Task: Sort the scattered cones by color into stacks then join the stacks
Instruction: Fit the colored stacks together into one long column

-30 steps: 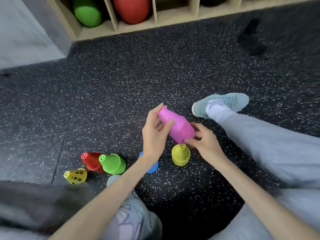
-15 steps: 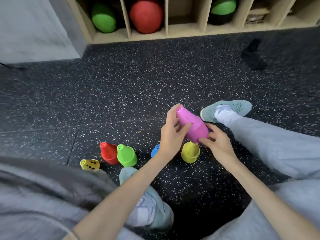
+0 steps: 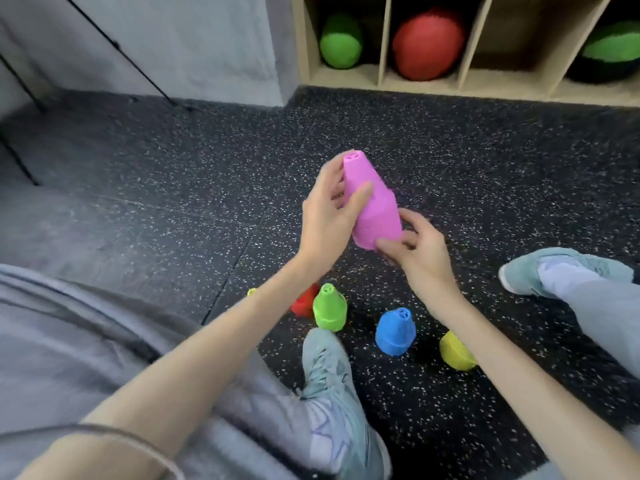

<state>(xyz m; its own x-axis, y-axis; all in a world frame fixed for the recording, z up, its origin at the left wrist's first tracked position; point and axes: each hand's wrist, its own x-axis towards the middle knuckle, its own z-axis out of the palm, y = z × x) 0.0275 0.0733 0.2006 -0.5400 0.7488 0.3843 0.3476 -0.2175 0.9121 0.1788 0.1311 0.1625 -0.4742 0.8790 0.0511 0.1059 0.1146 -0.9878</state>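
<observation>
A stack of pink cones (image 3: 375, 209) is held in the air, tip up and leaning a little left. My left hand (image 3: 329, 216) grips its upper part, thumb across the front. My right hand (image 3: 415, 247) pinches its wide lower rim. Below on the dark speckled floor stand a green stack (image 3: 329, 308), a blue stack (image 3: 395, 331) and a yellow stack (image 3: 455, 353), the yellow partly behind my right forearm. A red stack (image 3: 304, 303) lies behind the green one. A small yellow piece (image 3: 251, 291) peeks out beside my left forearm.
My left foot in a teal shoe (image 3: 332, 382) lies just below the green stack. My right shoe (image 3: 568, 268) is at the right. A wooden cubby shelf (image 3: 384, 81) with green and red balls lines the far wall. Thin black legs (image 3: 20, 168) stand at the left.
Both hands have raised the pink stack and turned it from lying tilted to nearly upright. The view has shifted, so the floor stacks now appear lower in the frame.
</observation>
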